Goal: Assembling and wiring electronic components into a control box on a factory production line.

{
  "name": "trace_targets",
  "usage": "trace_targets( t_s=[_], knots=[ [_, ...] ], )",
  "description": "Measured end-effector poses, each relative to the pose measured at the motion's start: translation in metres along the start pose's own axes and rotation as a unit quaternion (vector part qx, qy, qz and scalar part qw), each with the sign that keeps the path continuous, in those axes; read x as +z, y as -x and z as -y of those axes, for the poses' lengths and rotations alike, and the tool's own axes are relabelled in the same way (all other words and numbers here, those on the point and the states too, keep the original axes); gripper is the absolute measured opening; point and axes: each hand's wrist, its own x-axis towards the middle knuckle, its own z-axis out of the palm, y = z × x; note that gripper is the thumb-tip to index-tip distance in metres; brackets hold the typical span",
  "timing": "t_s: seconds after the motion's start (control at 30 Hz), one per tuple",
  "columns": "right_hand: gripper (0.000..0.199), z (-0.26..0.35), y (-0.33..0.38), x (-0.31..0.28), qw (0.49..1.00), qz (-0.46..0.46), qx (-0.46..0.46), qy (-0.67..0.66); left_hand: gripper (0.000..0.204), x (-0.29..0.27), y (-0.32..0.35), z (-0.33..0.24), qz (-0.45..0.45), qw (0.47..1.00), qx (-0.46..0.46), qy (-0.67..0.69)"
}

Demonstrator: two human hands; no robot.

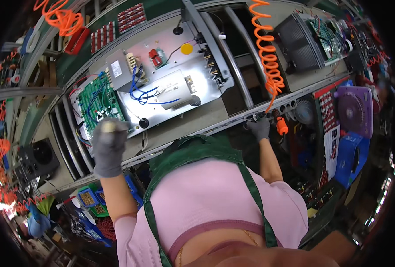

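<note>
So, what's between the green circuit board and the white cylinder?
In the head view, blue wires and shiny metal plate lie between board and cylinder.

Our left hand [110,149] and right hand [258,127] are covered in matt grey cloth. Beyond the left we see a smooth, shiny metal plate [211,88]; beside the right, a smooth, plastic-looking orange tool [281,126].

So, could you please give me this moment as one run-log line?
left hand: blurred, near green circuit board; right hand: at bench rail, beside orange tool; both grips: unclear; white cylinder: on metal tray
</note>
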Motion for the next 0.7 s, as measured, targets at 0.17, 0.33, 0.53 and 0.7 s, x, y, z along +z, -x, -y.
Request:
trace_targets(
  t_s=[0.17, 0.33, 0.53, 0.7],
  knots=[
    [0.053, 0.106, 0.032, -0.098, 0.982, -0.010, -0.188, -0.021, 0.040, 0.058, -0.018, 0.011, 0.266, 0.949, -0.022, -0.169],
    [0.075, 0.209, 0.058, -0.172, 0.860, -0.109, -0.409, -0.286, 0.047, 0.126, -0.020, 0.026, 0.332, 0.856, 0.184, -0.352],
    [0.083, 0.313, 0.088, -0.166, 0.565, 0.193, -0.383, -0.705, 0.020, 0.149, -0.023, 0.017, 0.289, 0.776, 0.372, -0.418],
    [0.081, 0.359, 0.077, -0.138, 0.394, 0.482, -0.459, -0.634, 0.025, 0.131, -0.030, -0.009, 0.222, 0.847, 0.330, -0.353]
  ],
)
